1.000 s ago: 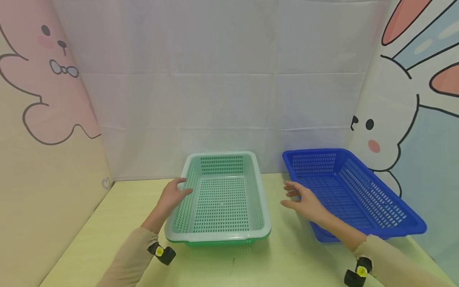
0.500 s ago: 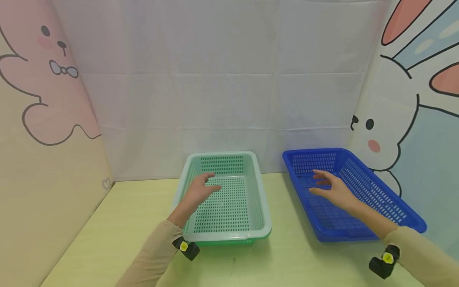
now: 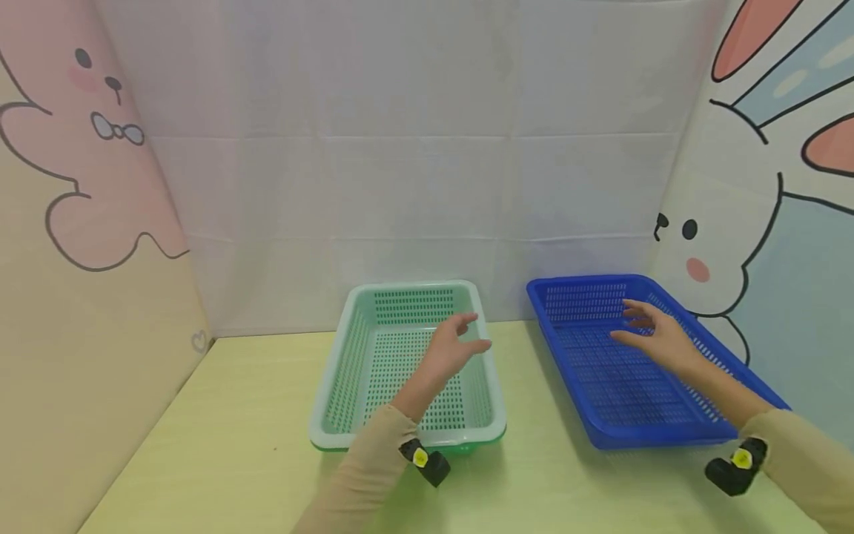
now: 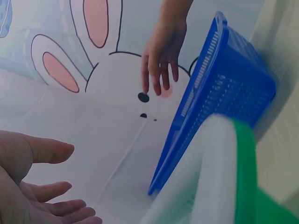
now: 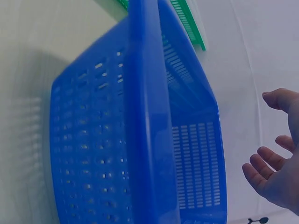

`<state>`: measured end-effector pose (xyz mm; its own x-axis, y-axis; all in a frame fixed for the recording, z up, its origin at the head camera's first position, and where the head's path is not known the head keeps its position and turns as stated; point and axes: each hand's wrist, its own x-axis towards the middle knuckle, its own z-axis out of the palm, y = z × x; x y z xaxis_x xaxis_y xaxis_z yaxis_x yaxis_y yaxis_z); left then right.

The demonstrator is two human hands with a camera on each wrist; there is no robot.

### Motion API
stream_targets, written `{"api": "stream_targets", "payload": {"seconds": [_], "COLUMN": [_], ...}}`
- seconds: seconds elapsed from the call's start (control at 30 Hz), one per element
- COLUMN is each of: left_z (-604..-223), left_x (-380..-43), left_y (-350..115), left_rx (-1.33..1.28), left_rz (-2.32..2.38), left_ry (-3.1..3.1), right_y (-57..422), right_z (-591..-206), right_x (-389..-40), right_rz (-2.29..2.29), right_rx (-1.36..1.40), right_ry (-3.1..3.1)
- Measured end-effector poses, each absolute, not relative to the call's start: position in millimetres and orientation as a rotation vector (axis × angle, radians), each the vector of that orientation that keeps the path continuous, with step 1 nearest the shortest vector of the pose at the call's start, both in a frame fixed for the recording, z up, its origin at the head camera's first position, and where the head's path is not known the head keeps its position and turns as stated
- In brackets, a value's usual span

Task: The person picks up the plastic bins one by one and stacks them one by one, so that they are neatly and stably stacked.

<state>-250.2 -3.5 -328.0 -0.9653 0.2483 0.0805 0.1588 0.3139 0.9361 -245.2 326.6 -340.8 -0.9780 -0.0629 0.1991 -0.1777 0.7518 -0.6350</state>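
Observation:
My left hand (image 3: 445, 354) hovers over the right part of a pale mint plastic basket (image 3: 324, 400), thumb and fingers apart with nothing between them. Beneath that basket's rim shows a brighter green one (image 4: 246, 172), seemingly nested under it. Over the blue plastic basket (image 3: 567, 374) on the right is my right hand (image 3: 662, 344), its fingers loosely bent and holding nothing. In the right wrist view the blue basket's rim (image 5: 149, 121) crosses the middle, with the hand off to the right. Both baskets look bare inside where they show.
A pale yellow-green table (image 3: 247, 415) carries the baskets, with a gap between them. White cloth (image 3: 414, 185) hangs behind. Side panels with a pink cartoon animal (image 3: 127, 185) and a white rabbit (image 3: 714, 222) stand left and right. Each wrist wears a small black camera.
My left hand has moved right across the mint basket, from its left rim to its right side. My right hand has moved right from the gap to above the blue basket. The baskets stay put.

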Motion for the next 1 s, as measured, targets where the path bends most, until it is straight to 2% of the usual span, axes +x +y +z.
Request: {"api": "stream_targets", "payload": {"seconds": [0.27,0.63,0.9,1.0], "left_z": [-342.0,-358.2,-382.0,-388.8], "left_x": [-239.7,-221.6,-226.2,-227.5], "left_y": [58.5,112.4,120.1,120.9], "left_rx": [0.427,0.256,0.114,0.072], "left_rz": [2.068,2.064,2.191,2.203], "left_ry": [2.327,2.285,2.168,2.128], "right_y": [357.8,372.8,457.9,479.8], "right_z": [-353.9,-349.2,-406.5,-419.1], "right_x": [-261.5,-246.2,-281.9,-283.2], "right_rz": [0.989,0.909,0.818,0.83], "right_rx": [0.08,0.035,-0.009,-0.001], "right_ry": [-2.806,-2.829,-2.781,-2.769]}}
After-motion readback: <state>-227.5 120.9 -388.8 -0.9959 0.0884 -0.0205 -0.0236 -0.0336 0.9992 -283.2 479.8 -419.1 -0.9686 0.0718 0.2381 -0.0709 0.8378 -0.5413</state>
